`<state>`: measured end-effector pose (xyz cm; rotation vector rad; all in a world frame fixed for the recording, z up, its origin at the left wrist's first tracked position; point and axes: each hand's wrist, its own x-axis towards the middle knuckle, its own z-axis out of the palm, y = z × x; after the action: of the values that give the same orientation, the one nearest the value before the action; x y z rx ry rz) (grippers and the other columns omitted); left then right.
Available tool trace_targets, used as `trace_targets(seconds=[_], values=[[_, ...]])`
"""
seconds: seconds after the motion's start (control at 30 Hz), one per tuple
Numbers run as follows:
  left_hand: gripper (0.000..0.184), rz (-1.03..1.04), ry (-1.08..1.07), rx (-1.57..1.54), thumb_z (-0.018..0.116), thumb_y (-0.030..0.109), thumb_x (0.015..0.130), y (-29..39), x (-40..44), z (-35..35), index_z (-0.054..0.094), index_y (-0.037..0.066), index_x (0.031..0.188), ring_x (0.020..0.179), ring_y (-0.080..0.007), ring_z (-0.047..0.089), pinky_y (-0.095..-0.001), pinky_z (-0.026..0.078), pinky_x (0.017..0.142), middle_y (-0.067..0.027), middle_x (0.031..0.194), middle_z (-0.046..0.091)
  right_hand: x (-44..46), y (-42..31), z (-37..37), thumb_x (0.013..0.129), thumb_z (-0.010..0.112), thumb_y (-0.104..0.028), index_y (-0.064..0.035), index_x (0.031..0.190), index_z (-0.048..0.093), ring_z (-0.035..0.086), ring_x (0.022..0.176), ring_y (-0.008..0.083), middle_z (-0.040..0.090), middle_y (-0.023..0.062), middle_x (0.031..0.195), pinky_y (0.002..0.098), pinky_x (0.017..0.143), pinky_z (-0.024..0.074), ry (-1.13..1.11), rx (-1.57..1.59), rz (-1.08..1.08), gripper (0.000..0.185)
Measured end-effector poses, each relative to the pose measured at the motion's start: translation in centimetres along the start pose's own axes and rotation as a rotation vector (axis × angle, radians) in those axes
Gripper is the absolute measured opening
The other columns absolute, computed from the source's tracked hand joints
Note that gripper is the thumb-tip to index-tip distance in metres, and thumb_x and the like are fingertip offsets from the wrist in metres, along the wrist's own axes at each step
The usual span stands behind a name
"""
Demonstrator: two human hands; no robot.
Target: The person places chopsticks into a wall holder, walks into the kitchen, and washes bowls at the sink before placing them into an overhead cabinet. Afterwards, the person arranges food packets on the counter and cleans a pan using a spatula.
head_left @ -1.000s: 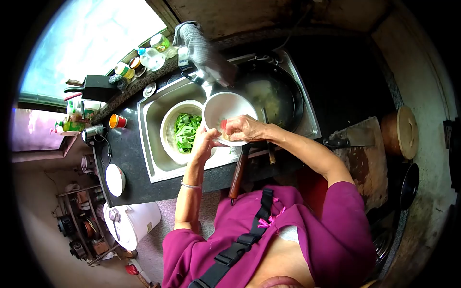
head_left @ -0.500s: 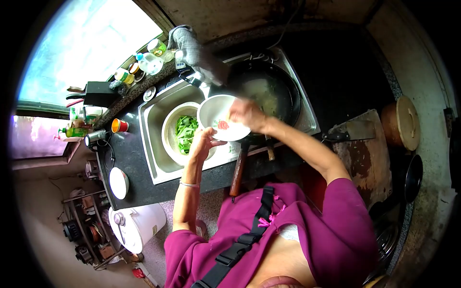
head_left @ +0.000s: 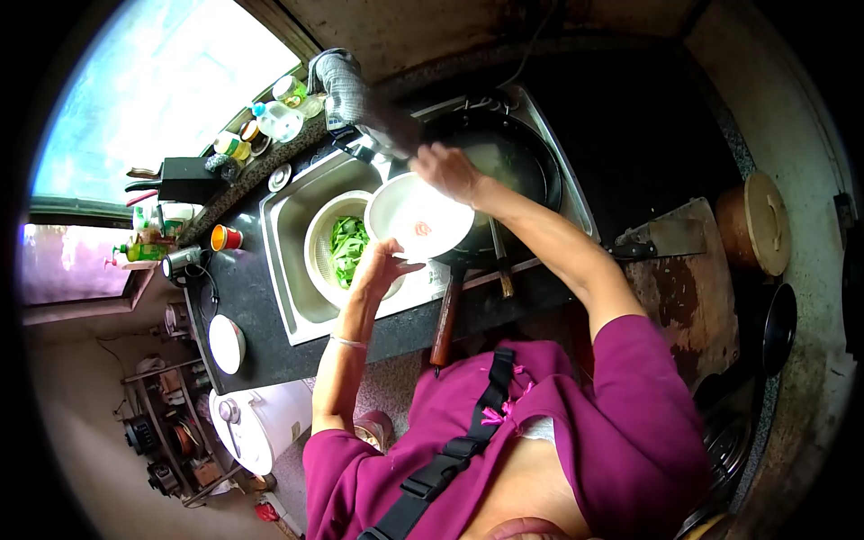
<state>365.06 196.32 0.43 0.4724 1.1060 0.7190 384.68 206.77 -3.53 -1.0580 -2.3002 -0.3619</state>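
My left hand (head_left: 382, 263) grips the near rim of a white bowl (head_left: 400, 214), thumb and fingers closed on its edge. The bowl is tilted, and a red patch shows on its inside. My right hand (head_left: 445, 171) is at the bowl's far rim, close to the faucet (head_left: 364, 151), its fingers curled and slightly blurred. What those fingers hold, if anything, is hidden. Below the bowl, a pale colander (head_left: 315, 247) with chopped green leaves (head_left: 348, 245) stands in the sink basin (head_left: 286, 216). A dark wok (head_left: 540, 171) with cloudy liquid sits beside it, partly behind my right forearm.
A wooden handle (head_left: 445, 324) juts over the counter's front edge. To the right, a cleaver (head_left: 666, 241) lies on a worn board (head_left: 688, 306) beside a lidded pot (head_left: 760, 225). On the left are an orange cup (head_left: 226, 238), another white bowl (head_left: 226, 344) and a knife block (head_left: 191, 179).
My right hand has moved from inside the bowl up and left to its far rim, near the faucet. The bowl has shifted slightly; my left hand still holds it.
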Motion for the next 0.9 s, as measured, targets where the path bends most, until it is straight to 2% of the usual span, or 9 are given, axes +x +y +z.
trace_targets(seconds=[0.13, 0.2, 0.3, 0.43, 0.5, 0.63, 0.7, 0.83, 0.9], values=[[0.041, 0.051, -0.019, 0.072, 0.047, 0.001, 0.062, 0.6, -1.6, 0.6, 0.044, -0.009, 0.102, 0.088, -0.0317, 0.056, -0.0482, 0.053, 0.070, -0.0196, 0.101, 0.050, 0.7, 2.1, -2.1, 0.077, 0.053, -0.014, -0.0081, 0.071, 0.054, 0.056, 0.067, 0.0224, 0.054, 0.0096, 0.069, 0.0324, 0.049, 0.0491, 0.127, 0.138, 0.373, 0.008], [0.040, 0.048, -0.034, 0.055, 0.046, 0.002, 0.063, -0.1, -1.2, 0.2, 0.044, -0.009, 0.101, 0.088, -0.0321, 0.056, -0.0492, 0.053, 0.070, -0.0196, 0.101, 0.049, 0.0, 0.0, -4.0, 0.077, 0.054, -0.017, -0.0074, 0.070, 0.054, 0.055, 0.066, 0.0247, 0.054, 0.0101, 0.069, 0.0365, 0.051, 0.0477, -0.134, 0.396, 0.214, 0.012], [0.043, 0.008, -0.032, 0.020, 0.045, 0.002, 0.065, -1.0, 0.3, -0.2, 0.038, -0.009, 0.106, 0.085, -0.0305, 0.057, -0.0475, 0.054, 0.069, -0.0184, 0.098, 0.050, -1.2, -5.2, -2.6, 0.078, 0.057, -0.017, -0.0053, 0.069, 0.051, 0.048, 0.057, 0.0183, 0.050, 0.0075, 0.067, 0.0310, 0.050, 0.0423, -0.044, 0.729, 0.150, 0.016], [0.045, 0.123, -0.114, 0.148, 0.044, 0.001, 0.064, 0.6, -2.2, 2.9, 0.038, -0.007, 0.109, 0.088, -0.0307, 0.056, -0.0504, 0.053, 0.071, -0.0171, 0.100, 0.048, -0.5, -7.8, -2.2, 0.077, 0.055, -0.011, -0.0030, 0.080, 0.050, 0.058, 0.065, 0.0246, 0.051, 0.0120, 0.078, 0.0377, 0.056, 0.0479, 0.057, 0.727, 0.230, 0.010], [0.049, 0.071, -0.074, 0.111, 0.044, 0.001, 0.064, -0.1, -1.8, 1.9, 0.036, -0.006, 0.112, 0.089, -0.0309, 0.055, -0.0503, 0.053, 0.071, -0.0174, 0.101, 0.048, -0.5, -6.9, -1.6, 0.074, 0.056, -0.009, -0.0019, 0.083, 0.049, 0.060, 0.066, 0.0269, 0.052, 0.0136, 0.083, 0.0375, 0.055, 0.0497, -0.198, 0.534, 0.162, 0.013], [0.052, 0.051, -0.055, 0.036, 0.045, 0.001, 0.063, -0.5, -1.4, 1.3, 0.035, -0.006, 0.114, 0.093, -0.0321, 0.055, -0.0510, 0.052, 0.074, -0.0186, 0.105, 0.049, -1.1, -3.3, -0.4, 0.071, 0.057, -0.002, 0.0033, 0.079, 0.048, 0.054, 0.049, 0.0124, 0.046, 0.0099, 0.073, 0.0228, 0.041, 0.0502, -0.188, 0.035, -0.062, 0.013], [0.053, 0.091, -0.050, 0.061, 0.045, 0.001, 0.064, 0.5, -2.0, 1.7, 0.036, -0.006, 0.115, 0.097, -0.0333, 0.054, -0.0520, 0.050, 0.077, -0.0191, 0.109, 0.049, -0.7, -1.9, -0.3, 0.066, 0.060, -0.009, -0.0002, 0.086, 0.049, 0.059, 0.053, 0.0187, 0.049, 0.0110, 0.079, 0.0307, 0.048, 0.0500, -0.366, -0.074, 0.042, 0.025], [0.053, 0.109, 0.003, 0.030, 0.046, 0.001, 0.064, 1.0, -2.1, 0.5, 0.035, -0.007, 0.115, 0.100, -0.0336, 0.052, -0.0528, 0.049, 0.079, -0.0202, 0.110, 0.048, 0.0, 2.2, -3.1, 0.073, 0.055, -0.006, -0.0012, 0.082, 0.050, 0.057, 0.054, 0.0225, 0.054, 0.0127, 0.080, 0.0315, 0.053, 0.0510, -0.187, 0.071, 0.306, 0.012], [0.053, 0.117, -0.014, 0.030, 0.046, 0.001, 0.064, 0.8, -1.6, -0.2, 0.035, -0.006, 0.115, 0.099, -0.0334, 0.053, -0.0526, 0.049, 0.078, -0.0201, 0.109, 0.048, -0.3, 3.0, -3.3, 0.080, 0.051, -0.008, -0.0031, 0.073, 0.050, 0.058, 0.054, 0.0186, 0.052, 0.0103, 0.063, 0.0278, 0.045, 0.0508, 0.013, 0.560, 0.396, 0.009]])
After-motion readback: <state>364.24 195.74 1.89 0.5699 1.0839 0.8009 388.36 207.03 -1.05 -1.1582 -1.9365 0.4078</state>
